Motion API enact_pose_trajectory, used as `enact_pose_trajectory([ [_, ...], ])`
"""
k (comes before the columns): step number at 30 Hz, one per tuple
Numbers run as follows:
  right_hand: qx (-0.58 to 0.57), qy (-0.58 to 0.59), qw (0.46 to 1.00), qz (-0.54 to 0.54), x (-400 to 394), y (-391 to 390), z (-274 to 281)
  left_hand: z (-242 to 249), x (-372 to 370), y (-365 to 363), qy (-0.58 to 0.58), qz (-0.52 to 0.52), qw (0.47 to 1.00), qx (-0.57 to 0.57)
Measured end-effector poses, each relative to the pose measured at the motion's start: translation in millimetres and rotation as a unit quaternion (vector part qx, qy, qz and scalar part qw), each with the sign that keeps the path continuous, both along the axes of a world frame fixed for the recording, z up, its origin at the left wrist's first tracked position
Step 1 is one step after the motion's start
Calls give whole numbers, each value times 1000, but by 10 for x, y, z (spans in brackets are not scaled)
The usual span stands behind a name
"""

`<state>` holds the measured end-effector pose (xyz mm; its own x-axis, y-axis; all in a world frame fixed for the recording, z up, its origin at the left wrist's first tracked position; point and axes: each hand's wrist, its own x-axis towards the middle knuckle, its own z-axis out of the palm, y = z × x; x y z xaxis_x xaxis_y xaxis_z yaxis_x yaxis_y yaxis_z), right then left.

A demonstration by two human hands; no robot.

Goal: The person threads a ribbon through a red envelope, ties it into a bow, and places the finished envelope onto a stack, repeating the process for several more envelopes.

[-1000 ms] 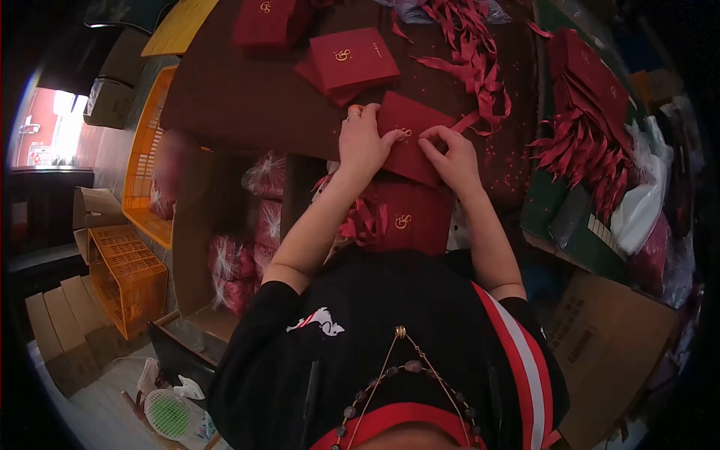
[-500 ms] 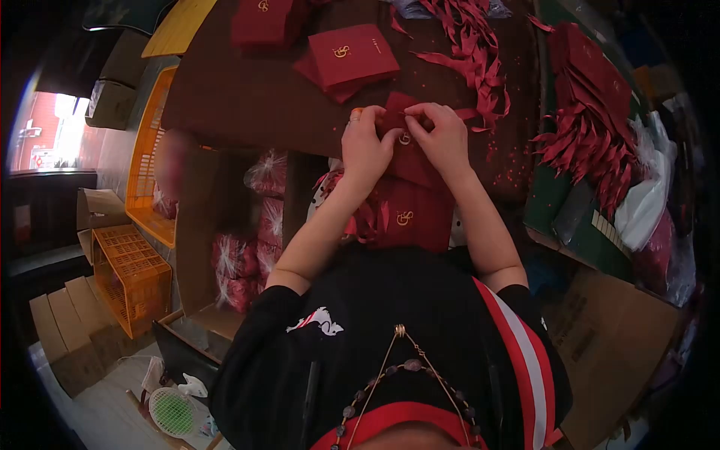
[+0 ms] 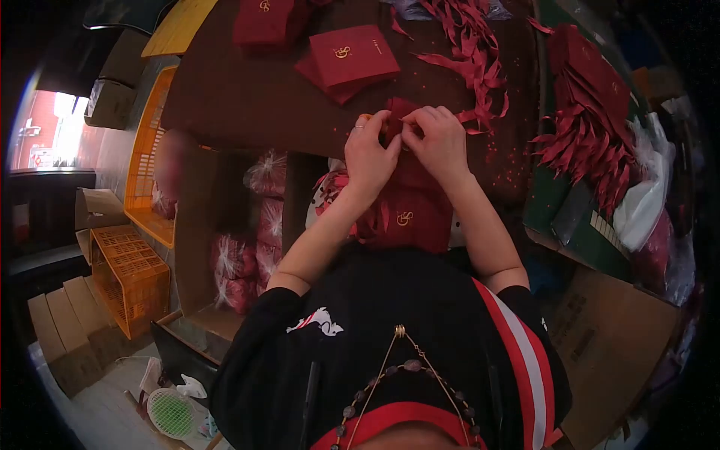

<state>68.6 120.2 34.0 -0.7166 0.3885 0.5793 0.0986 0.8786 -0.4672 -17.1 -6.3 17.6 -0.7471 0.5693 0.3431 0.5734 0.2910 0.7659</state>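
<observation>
Both hands meet over a dark red pouch [image 3: 403, 107] at the near edge of the brown-covered table. My left hand [image 3: 370, 150], with a ring and something orange on a finger, pinches the pouch's left side. My right hand [image 3: 437, 142] has its fingers pressed together at the pouch's right side; what lies between the fingertips is too small to make out. Below the hands, against my body, lies another red pouch [image 3: 409, 219] with a gold logo. Beyond them rests a stack of red pouches [image 3: 356, 54], and to the right lie loose red ribbons [image 3: 476, 67].
At the right, ribboned red pouches [image 3: 589, 90] lie on a green box [image 3: 546, 191]. An open carton [image 3: 199, 232] holds plastic-wrapped red bundles [image 3: 268, 176] at the left. Orange crates [image 3: 131, 274] stand farther left. The brown table [image 3: 247, 90] spreads ahead.
My right hand has turned and shifted slightly left, now covering most of the pouch's gold logo. My left hand has moved a little right and down, closer to it.
</observation>
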Motion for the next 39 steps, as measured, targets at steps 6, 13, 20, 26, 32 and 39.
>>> enact_pose_trajectory([
  [6,19,-30,999,4,13,-35,21,-66,80,-18,52,-12,999,-10],
  [13,-39,-97,991,77,-18,117,8,-131,141,-27,70,-12,997,23],
  [20,-99,-77,986,107,-5,153,14,-67,65,-99,-4,-73,997,40],
  [26,-273,-76,957,60,6,71,32,-52,42,-129,1,-109,992,66],
  [32,-84,-55,994,-33,55,126,-5,-40,-240,-152,-121,-154,980,31],
  [39,-266,-121,955,55,62,216,-167,-285,-273,16,10,-108,994,-6],
])
